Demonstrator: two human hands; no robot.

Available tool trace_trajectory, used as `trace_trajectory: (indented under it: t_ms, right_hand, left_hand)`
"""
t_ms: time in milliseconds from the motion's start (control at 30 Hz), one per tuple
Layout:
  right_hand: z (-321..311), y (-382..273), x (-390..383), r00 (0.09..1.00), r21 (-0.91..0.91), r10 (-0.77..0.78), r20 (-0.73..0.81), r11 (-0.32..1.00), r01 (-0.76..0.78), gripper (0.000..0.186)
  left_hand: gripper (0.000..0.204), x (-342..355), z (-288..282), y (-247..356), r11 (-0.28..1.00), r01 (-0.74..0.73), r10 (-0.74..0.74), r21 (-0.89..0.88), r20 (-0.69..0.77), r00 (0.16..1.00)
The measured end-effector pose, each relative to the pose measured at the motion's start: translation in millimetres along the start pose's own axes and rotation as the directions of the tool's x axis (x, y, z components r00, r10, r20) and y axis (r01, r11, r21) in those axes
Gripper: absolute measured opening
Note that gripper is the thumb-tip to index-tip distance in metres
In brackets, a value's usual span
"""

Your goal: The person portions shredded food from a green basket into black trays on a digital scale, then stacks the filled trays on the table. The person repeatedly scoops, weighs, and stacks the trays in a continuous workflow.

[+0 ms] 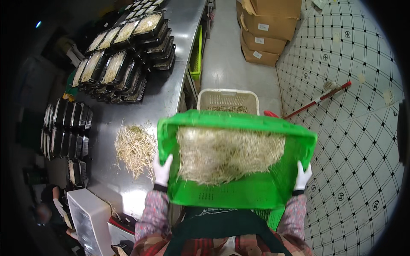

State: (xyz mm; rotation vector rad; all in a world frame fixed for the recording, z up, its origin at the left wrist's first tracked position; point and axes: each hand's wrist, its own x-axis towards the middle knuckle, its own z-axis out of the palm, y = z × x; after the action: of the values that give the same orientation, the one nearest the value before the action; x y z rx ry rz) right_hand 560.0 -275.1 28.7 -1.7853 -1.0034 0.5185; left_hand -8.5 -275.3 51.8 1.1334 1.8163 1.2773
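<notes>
I hold a green plastic crate (230, 196) tilted in front of me, a mass of pale, straw-like strands (228, 155) inside it. My left hand (162, 168), in a white glove, grips the crate's left side; my right hand (302, 175), also gloved, grips its right side. Left of the crate, a loose heap of the same pale strands (134, 147) lies on the steel table (111, 170). Just beyond the crate stands a cream perforated crate (227, 96) with some strands in it.
Stacked black trays (119, 64) line the table. Cardboard boxes (265, 30) stand past the aisle floor (226, 64), beside a yellow-green crate (196, 55). A red-and-white pole (324, 96) lies on the tiled surface at right. A white container (85, 217) and a person (51, 196) are at lower left.
</notes>
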Motion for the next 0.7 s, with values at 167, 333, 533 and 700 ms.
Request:
trace_trajectory:
  t_ms: [167, 333, 533, 700]
  right_hand:
    - [42.2, -15.5, 89.4, 0.993, 0.071, 0.025, 0.117, 0.997, -0.033, 0.019]
    - [61.6, -2.4, 106.5, 0.991, 0.002, 0.008, 0.131, 1.0, -0.008, 0.02]
    - [31.6, -12.2, 58.9, 0.992, 0.083, 0.071, 0.107, 0.993, -0.08, 0.019]
    - [50.2, -10.9, 106.0, 0.994, 0.035, 0.033, 0.101, 0.999, -0.037, 0.021]
  left_hand:
    - [0.026, 87.2, 44.9, 5.0, 0.992, 0.111, -0.113, -0.057, -0.026, 0.993]
    - [0.026, 117.2, 55.0, -22.9, 0.995, 0.067, -0.07, -0.075, -0.037, 0.997]
    - [0.024, 41.9, 22.9, -6.3, 0.998, 0.049, -0.052, -0.036, -0.082, 0.995]
    - [0.027, 99.8, 64.1, -8.4, 0.995, 0.101, -0.102, -0.022, -0.066, 0.993]
